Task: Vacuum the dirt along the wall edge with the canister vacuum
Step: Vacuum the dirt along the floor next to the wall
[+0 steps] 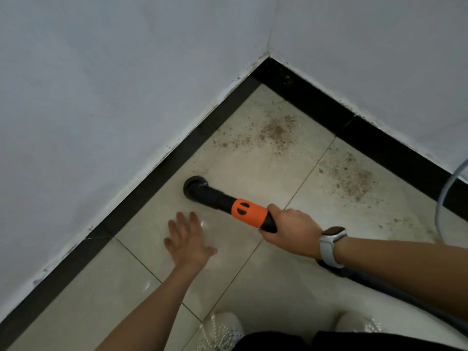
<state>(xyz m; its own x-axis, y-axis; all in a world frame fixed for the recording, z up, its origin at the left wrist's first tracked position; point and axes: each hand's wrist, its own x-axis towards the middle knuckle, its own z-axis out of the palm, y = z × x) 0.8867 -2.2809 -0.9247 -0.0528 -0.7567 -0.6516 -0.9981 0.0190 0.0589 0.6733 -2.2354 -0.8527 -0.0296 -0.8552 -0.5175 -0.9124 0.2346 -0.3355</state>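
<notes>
I see my right hand (291, 228) wrapped around the rear of the vacuum wand (228, 206), fingers curled tight on the black grip just behind the orange collar (249, 213). The wand slants down and to the left, and its round black nozzle (195, 186) sits on the floor tile (240, 173), just beside the black skirting (157, 178) that runs along the left wall (101, 97). My left hand (188, 240) is held out low over the tile, near the nozzle but apart from the wand, with fingers straight and spread and holding nothing; I cannot tell whether the palm touches the floor. The dirt (277, 131) lies as a brown scatter further in toward the corner, with a second patch (353, 177) close to the skirting of the right wall, both well apart from the nozzle. A pale watch (331, 245) sits on my right wrist, and the dark hose (379, 285) trails away under that forearm. Two white shoes (222, 330) show at the lower edge.
</notes>
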